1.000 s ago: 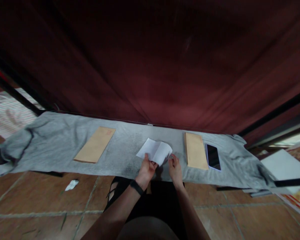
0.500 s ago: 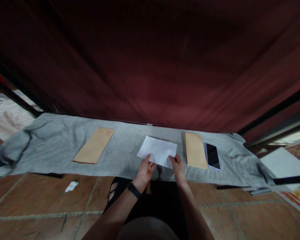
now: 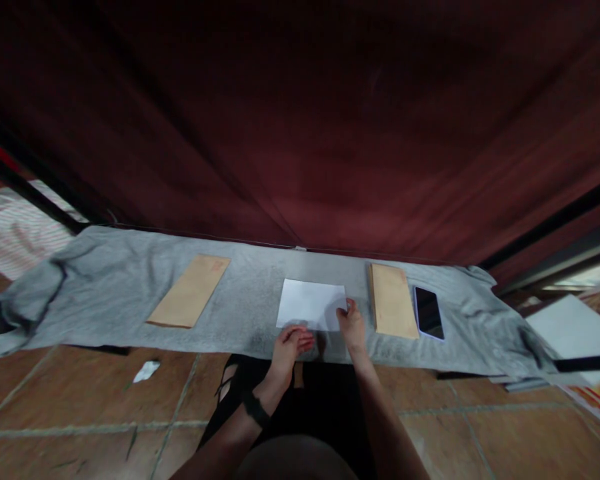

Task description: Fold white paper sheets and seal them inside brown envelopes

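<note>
A white folded sheet of paper [image 3: 311, 303] lies flat on the grey cloth [image 3: 110, 293] in front of me. My right hand [image 3: 351, 321] rests on the paper's near right corner, fingers pressed together on it. My left hand [image 3: 289, 341] sits just below the paper's near edge, fingers loosely curled, apart from the sheet or barely touching it. A black band is on my left wrist.
A brown envelope [image 3: 190, 289] lies on the cloth to the left. A stack of brown envelopes [image 3: 393, 300] and a dark phone [image 3: 428, 312] lie to the right. A dark red curtain [image 3: 300, 133] hangs behind. A paper scrap [image 3: 146, 370] is on the tiled floor.
The paper, held up and half unfolded before, now lies flat and squared on the cloth. My left hand has let go and drawn back; my right hand stays on the corner.
</note>
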Action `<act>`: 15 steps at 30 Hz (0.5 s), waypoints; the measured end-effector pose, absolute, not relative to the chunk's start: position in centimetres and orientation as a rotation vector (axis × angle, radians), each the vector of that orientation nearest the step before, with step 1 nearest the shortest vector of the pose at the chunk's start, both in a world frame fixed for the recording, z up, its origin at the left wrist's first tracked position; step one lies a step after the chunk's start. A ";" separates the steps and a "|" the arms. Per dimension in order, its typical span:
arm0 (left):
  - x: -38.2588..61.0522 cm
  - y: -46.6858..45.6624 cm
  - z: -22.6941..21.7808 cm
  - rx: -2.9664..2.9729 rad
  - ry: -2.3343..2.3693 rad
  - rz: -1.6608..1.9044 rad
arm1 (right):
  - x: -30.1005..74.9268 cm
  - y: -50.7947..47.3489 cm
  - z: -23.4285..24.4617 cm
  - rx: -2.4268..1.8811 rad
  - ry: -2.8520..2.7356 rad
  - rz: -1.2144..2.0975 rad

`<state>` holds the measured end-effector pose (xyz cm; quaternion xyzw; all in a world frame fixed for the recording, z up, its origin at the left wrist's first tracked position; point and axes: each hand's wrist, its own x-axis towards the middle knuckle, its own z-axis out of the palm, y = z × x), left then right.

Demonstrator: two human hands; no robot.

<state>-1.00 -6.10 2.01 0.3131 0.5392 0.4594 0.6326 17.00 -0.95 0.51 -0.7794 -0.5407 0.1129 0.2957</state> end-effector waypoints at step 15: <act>-0.9 -4.3 -0.6 2.564 1.609 0.523 | 16.8 -1.0 1.7 -2.178 -1.399 0.427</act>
